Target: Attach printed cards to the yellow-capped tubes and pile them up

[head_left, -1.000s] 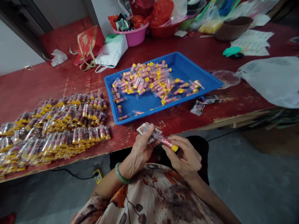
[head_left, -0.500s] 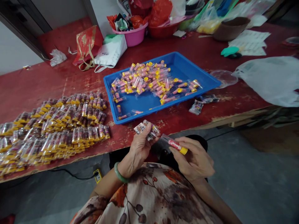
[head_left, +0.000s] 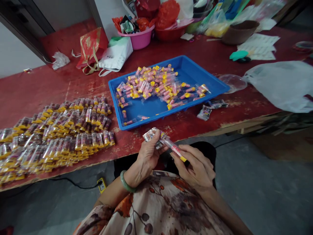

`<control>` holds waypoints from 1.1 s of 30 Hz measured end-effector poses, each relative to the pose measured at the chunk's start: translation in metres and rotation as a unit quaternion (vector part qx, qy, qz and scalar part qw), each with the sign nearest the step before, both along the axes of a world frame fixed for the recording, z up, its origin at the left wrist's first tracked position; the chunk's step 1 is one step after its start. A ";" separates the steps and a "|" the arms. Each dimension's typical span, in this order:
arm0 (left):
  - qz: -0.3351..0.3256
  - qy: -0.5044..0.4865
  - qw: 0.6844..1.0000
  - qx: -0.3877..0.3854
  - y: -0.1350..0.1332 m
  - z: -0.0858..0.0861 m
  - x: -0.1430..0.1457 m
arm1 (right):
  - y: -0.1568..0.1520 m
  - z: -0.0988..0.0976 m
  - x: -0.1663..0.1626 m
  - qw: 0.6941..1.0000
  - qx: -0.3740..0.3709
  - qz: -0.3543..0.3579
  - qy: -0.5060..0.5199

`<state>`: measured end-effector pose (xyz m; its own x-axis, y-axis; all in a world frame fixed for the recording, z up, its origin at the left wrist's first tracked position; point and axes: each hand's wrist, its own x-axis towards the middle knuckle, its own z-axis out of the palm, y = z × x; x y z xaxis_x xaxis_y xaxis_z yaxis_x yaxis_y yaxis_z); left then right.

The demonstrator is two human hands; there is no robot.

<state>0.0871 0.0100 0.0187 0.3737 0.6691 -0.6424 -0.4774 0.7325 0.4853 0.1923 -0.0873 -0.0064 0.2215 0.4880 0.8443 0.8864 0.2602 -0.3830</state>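
My left hand point(head_left: 148, 151) pinches several small printed sachets point(head_left: 151, 133), thumb on top, just off the table's front edge. In my right hand point(head_left: 195, 164) is a clear plastic tube point(head_left: 174, 147) with a yellow cap and pink-red contents, its clear end pointing up and left. That end meets the sachets in my left fingers; whether a sachet is inside it I cannot tell. Beyond my hands stands a blue tray point(head_left: 202, 70) holding a heap of similar yellow-capped tubes point(head_left: 149, 81).
Rows of stacked dark-filled tubes point(head_left: 66, 130) cover the table's left part. Loose sachets point(head_left: 204, 112) lie right of the tray, near a clear lid point(head_left: 233, 83) and a white plastic bag point(head_left: 281, 85). Bags point(head_left: 117, 54) and a pink basin point(head_left: 141, 39) stand behind.
My right hand has moved left with the tube, bringing its clear end from just apart to the sachets. My left hand has shifted slightly right.
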 end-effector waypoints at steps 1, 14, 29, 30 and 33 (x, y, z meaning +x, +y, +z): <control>0.003 0.005 1.000 0.004 0.000 -0.001 0.000 | 0.001 0.001 0.000 1.000 -0.005 0.009 0.019; -0.032 0.005 0.994 0.104 -0.009 0.001 -0.006 | -0.001 -0.009 -0.003 0.977 -0.067 0.144 0.140; -0.174 -0.049 0.973 0.145 -0.015 0.003 -0.012 | 0.006 0.020 0.005 0.912 -0.174 0.174 0.328; -0.178 -0.047 0.972 0.144 -0.016 0.002 -0.013 | 0.006 0.022 0.005 0.909 -0.184 0.176 0.330; -0.184 -0.046 0.972 0.140 -0.016 -0.001 -0.015 | 0.004 0.022 0.004 0.909 -0.200 0.174 0.322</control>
